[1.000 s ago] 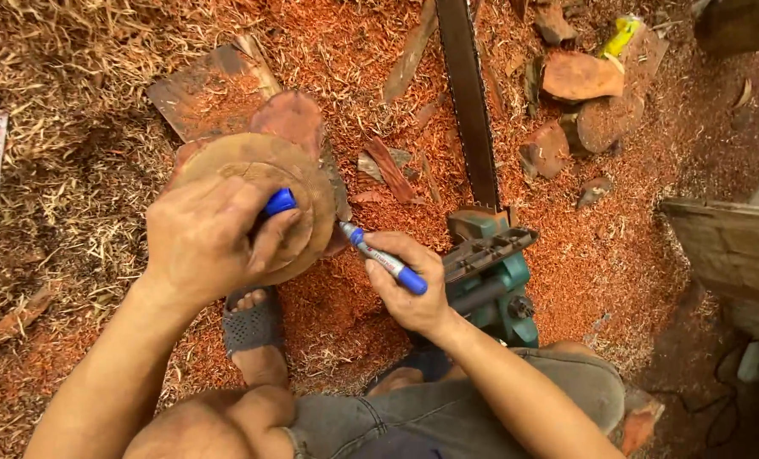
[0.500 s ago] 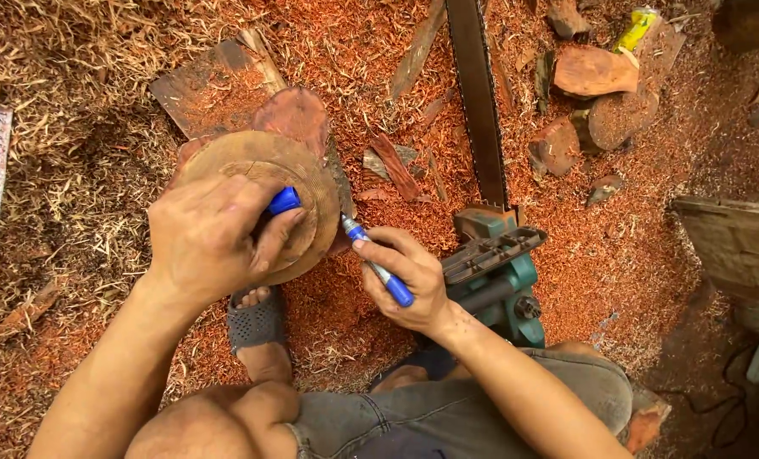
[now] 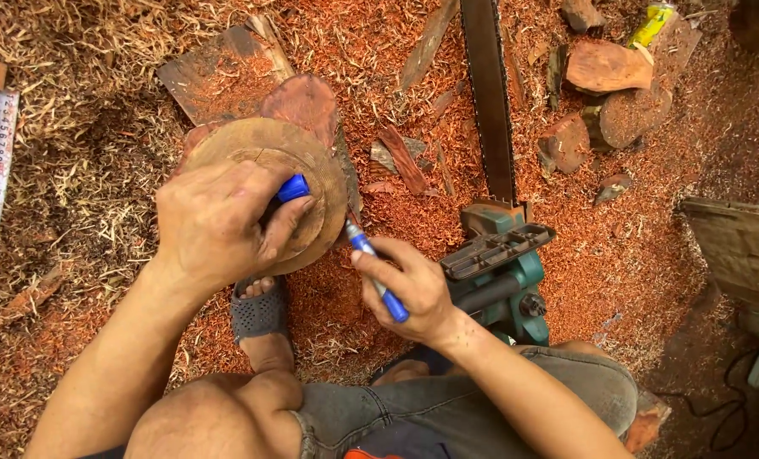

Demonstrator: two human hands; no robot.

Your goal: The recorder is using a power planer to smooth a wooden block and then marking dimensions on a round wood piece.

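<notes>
Head view: a blue marker (image 3: 378,270) lies diagonally in the right hand (image 3: 413,289), its tip up-left, touching the edge of a round wood disc (image 3: 311,161). Since a second ago the tip has closed in on the disc. The left hand (image 3: 218,223) presses flat on it, fingers clamping a blue cap (image 3: 293,188), beside the chainsaw (image 3: 494,255).

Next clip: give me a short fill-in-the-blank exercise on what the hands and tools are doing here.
1. The left hand presses on a round ____ disc.
2. The right hand holds a blue ____.
3. The green chainsaw lies on reddish ____.

Missing words: wooden; marker; sawdust
</notes>
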